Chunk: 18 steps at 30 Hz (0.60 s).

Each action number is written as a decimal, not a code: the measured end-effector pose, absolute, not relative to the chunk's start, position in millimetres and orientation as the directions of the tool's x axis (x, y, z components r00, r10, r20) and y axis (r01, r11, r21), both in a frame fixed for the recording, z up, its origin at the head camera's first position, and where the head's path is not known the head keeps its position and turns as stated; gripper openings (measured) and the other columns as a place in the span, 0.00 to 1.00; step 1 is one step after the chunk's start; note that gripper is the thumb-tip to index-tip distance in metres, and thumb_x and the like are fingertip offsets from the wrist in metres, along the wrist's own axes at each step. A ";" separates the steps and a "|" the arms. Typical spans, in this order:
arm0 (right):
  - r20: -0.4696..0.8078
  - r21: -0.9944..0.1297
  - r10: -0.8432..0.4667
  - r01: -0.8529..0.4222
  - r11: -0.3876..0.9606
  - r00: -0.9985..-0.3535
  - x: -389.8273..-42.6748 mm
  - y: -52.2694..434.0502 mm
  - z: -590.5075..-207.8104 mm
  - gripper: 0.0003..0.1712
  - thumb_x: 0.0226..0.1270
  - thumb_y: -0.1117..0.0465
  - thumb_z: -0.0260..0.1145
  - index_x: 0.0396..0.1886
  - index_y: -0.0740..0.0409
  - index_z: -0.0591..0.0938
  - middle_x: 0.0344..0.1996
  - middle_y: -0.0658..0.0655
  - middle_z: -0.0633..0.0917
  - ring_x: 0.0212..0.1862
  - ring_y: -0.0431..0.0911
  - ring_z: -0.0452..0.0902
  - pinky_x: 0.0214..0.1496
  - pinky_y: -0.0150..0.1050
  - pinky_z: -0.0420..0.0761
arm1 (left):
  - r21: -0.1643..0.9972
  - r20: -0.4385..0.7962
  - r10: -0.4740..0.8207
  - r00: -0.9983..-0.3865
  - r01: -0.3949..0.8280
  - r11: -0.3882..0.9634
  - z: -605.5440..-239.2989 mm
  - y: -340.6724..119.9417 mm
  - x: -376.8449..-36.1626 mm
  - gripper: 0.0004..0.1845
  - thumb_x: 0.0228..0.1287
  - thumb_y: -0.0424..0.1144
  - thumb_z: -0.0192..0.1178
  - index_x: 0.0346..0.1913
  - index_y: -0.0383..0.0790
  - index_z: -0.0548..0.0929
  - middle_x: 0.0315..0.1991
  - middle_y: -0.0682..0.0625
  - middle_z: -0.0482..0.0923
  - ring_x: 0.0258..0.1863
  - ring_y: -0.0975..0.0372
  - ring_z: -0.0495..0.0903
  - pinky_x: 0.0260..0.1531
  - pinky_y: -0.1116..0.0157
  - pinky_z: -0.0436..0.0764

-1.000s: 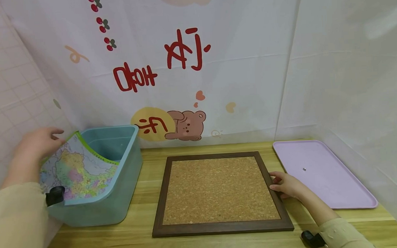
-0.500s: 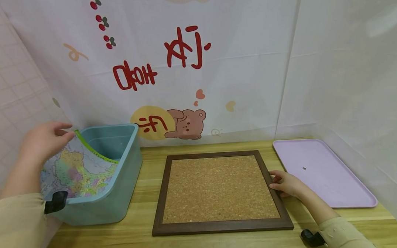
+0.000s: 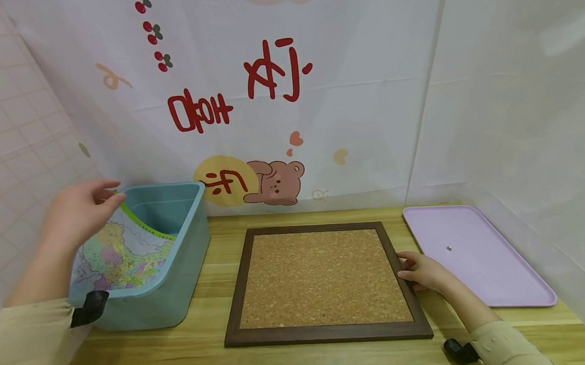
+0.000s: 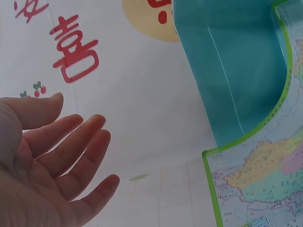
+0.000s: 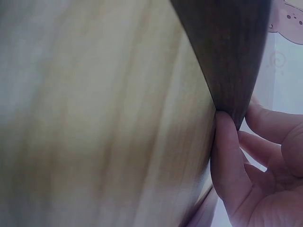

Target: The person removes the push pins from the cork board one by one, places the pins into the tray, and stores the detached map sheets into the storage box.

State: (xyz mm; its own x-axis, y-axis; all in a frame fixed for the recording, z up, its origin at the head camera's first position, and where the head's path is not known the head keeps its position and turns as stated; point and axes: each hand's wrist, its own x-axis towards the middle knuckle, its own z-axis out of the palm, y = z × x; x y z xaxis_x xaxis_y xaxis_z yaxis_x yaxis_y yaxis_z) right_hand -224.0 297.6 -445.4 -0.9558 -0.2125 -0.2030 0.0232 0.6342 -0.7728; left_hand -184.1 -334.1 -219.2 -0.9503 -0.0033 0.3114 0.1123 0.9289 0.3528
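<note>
My left hand (image 3: pixel 80 213) hangs over the near-left corner of the bin (image 3: pixel 181 274), fingers straight and loosely spread, holding nothing; the left wrist view shows the palm open with a clear gap between it and the map (image 4: pixel 255 175). The map sits curled inside the bin, its green-edged top corner riding up against the left wall just under my fingertips, and its lower part bowed along the bin floor. I judge it bends that way because the sheet is wider than the bin, so it cannot lie flat. From the head view my fingertips look very close to the green edge, but I cannot tell whether they brush it. My right hand (image 3: pixel 424 272) rests at the right side of the corkboard (image 3: pixel 323 276), fingers lightly bent with the fingertips (image 5: pixel 227 142) pressed against the outer edge of the dark frame. I take it that this steadies the board so it does not slide on the table (image 3: pixel 329 358). The board lies flat in the middle of the table, between the bin and the pink tray (image 3: pixel 503 282). The tray lies flat to the right, near the hand but not touching it, with one tiny pin (image 3: pixel 449 247) on it.
</note>
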 end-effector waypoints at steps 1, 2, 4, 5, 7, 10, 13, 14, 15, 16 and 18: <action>-0.203 -0.773 -0.212 0.023 0.634 -0.956 -224.0 297.6 -445.5 0.38 0.69 0.65 0.66 0.71 0.74 0.61 0.53 0.73 0.74 0.54 0.67 0.76 0.39 0.51 0.84 | 0.356 0.319 -0.006 -0.948 0.114 0.928 -219.6 -331.6 -183.3 0.25 0.76 0.43 0.51 0.65 0.27 0.70 0.55 0.23 0.74 0.51 0.33 0.72 0.42 0.37 0.72; -0.203 -0.773 -0.212 0.023 0.634 -0.956 -223.9 297.6 -445.4 0.38 0.69 0.65 0.66 0.71 0.74 0.61 0.53 0.73 0.74 0.54 0.67 0.76 0.39 0.51 0.84 | 0.361 0.324 -0.007 -0.946 0.117 0.925 -219.9 -329.3 -182.6 0.25 0.76 0.43 0.52 0.65 0.27 0.70 0.54 0.24 0.74 0.51 0.33 0.72 0.42 0.38 0.72; -0.202 -0.772 -0.212 0.022 0.636 -0.956 -223.9 297.7 -445.5 0.38 0.69 0.64 0.66 0.71 0.74 0.61 0.53 0.73 0.74 0.54 0.67 0.77 0.39 0.51 0.84 | 0.369 0.336 -0.007 -0.942 0.124 0.921 -220.7 -324.8 -181.3 0.24 0.76 0.43 0.52 0.65 0.28 0.71 0.54 0.25 0.75 0.51 0.34 0.72 0.42 0.38 0.72; -0.202 -0.771 -0.212 0.022 0.637 -0.956 -223.8 297.6 -445.4 0.38 0.69 0.64 0.67 0.71 0.74 0.61 0.53 0.73 0.74 0.54 0.67 0.77 0.39 0.51 0.84 | 0.372 0.344 -0.007 -0.939 0.129 0.919 -221.3 -322.5 -180.6 0.24 0.76 0.43 0.52 0.65 0.28 0.71 0.54 0.25 0.75 0.50 0.35 0.73 0.41 0.39 0.73; -0.201 -0.769 -0.211 0.021 0.639 -0.957 -223.8 297.6 -445.5 0.38 0.69 0.64 0.67 0.71 0.74 0.61 0.53 0.73 0.74 0.54 0.67 0.77 0.39 0.51 0.84 | 0.382 0.346 -0.007 -0.938 0.134 0.914 -222.4 -318.6 -179.4 0.25 0.76 0.44 0.52 0.65 0.28 0.71 0.54 0.26 0.75 0.50 0.36 0.73 0.40 0.41 0.73; -0.202 -0.768 -0.210 0.021 0.641 -0.957 -223.9 297.6 -446.0 0.37 0.69 0.64 0.66 0.71 0.74 0.61 0.53 0.73 0.74 0.54 0.67 0.77 0.39 0.50 0.84 | 0.393 0.356 -0.003 -0.934 0.147 0.908 -224.8 -313.1 -177.4 0.25 0.76 0.44 0.53 0.66 0.29 0.71 0.53 0.28 0.76 0.50 0.37 0.74 0.39 0.42 0.74; -0.201 -0.769 -0.207 0.024 0.639 -0.957 -224.0 297.7 -446.5 0.37 0.69 0.65 0.66 0.71 0.74 0.61 0.53 0.73 0.74 0.53 0.66 0.77 0.39 0.50 0.84 | 0.403 0.369 0.002 -0.930 0.162 0.901 -228.3 -306.8 -175.4 0.24 0.76 0.44 0.53 0.66 0.30 0.72 0.53 0.29 0.77 0.50 0.38 0.75 0.40 0.42 0.74; -0.201 -0.769 -0.205 0.025 0.638 -0.958 -224.1 297.8 -446.7 0.37 0.69 0.65 0.66 0.71 0.74 0.61 0.53 0.73 0.74 0.53 0.66 0.77 0.39 0.50 0.84 | 0.405 0.375 0.006 -0.927 0.170 0.898 -229.7 -304.6 -174.9 0.24 0.76 0.44 0.53 0.66 0.30 0.72 0.53 0.29 0.77 0.50 0.38 0.75 0.40 0.42 0.74; -0.200 -0.770 -0.204 0.025 0.638 -0.958 -224.2 297.9 -446.9 0.37 0.69 0.65 0.66 0.71 0.74 0.61 0.53 0.73 0.74 0.53 0.66 0.77 0.39 0.50 0.84 | 0.406 0.380 0.010 -0.925 0.177 0.897 -231.0 -302.6 -174.6 0.24 0.76 0.43 0.54 0.66 0.31 0.72 0.52 0.30 0.78 0.49 0.39 0.76 0.40 0.42 0.74; -0.200 -0.770 -0.204 0.025 0.638 -0.958 -224.2 297.9 -447.0 0.37 0.69 0.64 0.66 0.71 0.74 0.61 0.53 0.73 0.74 0.53 0.66 0.77 0.39 0.50 0.84 | 0.406 0.379 0.017 -0.925 0.183 0.895 -231.8 -300.9 -174.4 0.24 0.76 0.43 0.54 0.66 0.31 0.72 0.52 0.30 0.78 0.50 0.39 0.76 0.40 0.41 0.74; -0.199 -0.769 -0.205 0.024 0.638 -0.958 -224.3 298.2 -447.1 0.37 0.69 0.64 0.66 0.71 0.74 0.61 0.53 0.73 0.74 0.53 0.66 0.77 0.38 0.50 0.84 | 0.415 0.373 0.022 -0.927 0.188 0.890 -233.3 -296.9 -173.8 0.24 0.76 0.43 0.53 0.66 0.31 0.72 0.52 0.30 0.78 0.50 0.39 0.75 0.40 0.41 0.74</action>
State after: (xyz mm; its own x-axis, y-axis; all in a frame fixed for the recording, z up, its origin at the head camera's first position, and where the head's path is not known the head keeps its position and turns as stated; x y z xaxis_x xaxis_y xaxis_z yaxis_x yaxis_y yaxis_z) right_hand -224.3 298.2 -447.1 -0.9582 -0.2050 -0.1994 0.0235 0.6385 -0.7693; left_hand -173.8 -296.9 -233.3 -0.9274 0.0218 0.3735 0.1882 0.8899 0.4154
